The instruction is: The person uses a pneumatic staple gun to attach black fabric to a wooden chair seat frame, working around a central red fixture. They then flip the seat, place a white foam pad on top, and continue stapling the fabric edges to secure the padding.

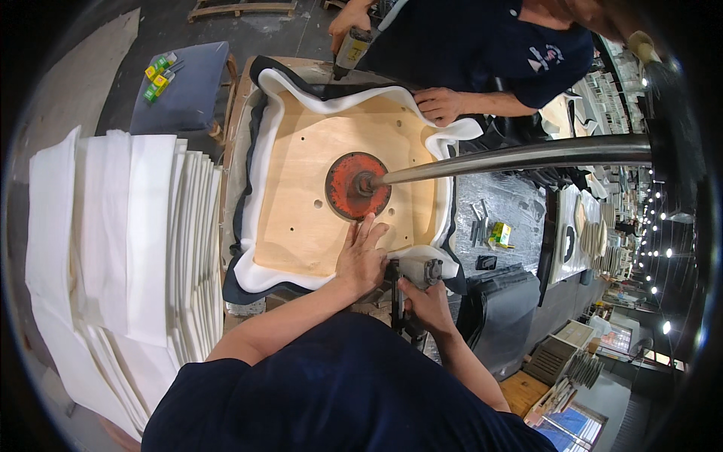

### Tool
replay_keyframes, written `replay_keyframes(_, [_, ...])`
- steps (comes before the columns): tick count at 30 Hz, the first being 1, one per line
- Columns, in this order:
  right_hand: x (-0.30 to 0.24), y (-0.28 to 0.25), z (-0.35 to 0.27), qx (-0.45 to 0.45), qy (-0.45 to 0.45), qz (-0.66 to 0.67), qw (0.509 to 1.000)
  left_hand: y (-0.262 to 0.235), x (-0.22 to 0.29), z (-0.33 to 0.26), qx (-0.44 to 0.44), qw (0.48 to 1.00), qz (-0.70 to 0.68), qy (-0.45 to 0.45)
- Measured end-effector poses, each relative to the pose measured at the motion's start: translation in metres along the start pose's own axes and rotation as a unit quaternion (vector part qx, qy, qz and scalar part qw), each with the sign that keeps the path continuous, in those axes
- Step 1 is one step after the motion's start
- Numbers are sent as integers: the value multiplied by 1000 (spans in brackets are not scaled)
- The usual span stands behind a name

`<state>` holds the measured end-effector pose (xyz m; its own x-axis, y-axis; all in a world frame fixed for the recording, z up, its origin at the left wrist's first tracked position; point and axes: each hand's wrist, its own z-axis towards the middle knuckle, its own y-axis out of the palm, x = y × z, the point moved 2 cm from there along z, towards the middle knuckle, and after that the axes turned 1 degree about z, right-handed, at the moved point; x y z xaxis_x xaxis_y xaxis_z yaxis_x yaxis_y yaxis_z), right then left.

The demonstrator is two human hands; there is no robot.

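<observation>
A plywood panel (301,181) lies on white foam (265,181), with black cover material (239,248) showing around its edge. A round red disc (343,192) on a metal rod presses on the panel's middle. My left hand (363,260) rests on the wood just below the disc, fingers stretched out and holding nothing. My right hand (428,303) grips a staple gun (418,271) at the near right edge, beside the foam. Whether its nose touches the material is hidden. Across from me, a co-worker's hand (440,105) presses the far edge; the other holds a second staple gun (351,53).
The metal rod (520,160) reaches in from the right above the panel. White foam sheets (113,233) are stacked at left. A grey padded seat (184,87) carries small boxes. Plastic-wrapped surface (520,218) at right holds staple strips and a yellow-green box (500,233). Black sheets (501,316) lie nearer.
</observation>
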<state>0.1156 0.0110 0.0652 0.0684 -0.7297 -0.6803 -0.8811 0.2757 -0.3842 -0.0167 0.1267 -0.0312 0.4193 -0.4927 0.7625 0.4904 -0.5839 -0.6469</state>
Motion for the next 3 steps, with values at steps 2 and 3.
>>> replay_keyframes(2, [-1,0,1,-3,1,-7,1000,0,-1,0,-12,1000,7,2])
replay_keyframes(3, [-1,-2,2,-8,9,-17,1000,0,-1,0,-22,1000,14,1])
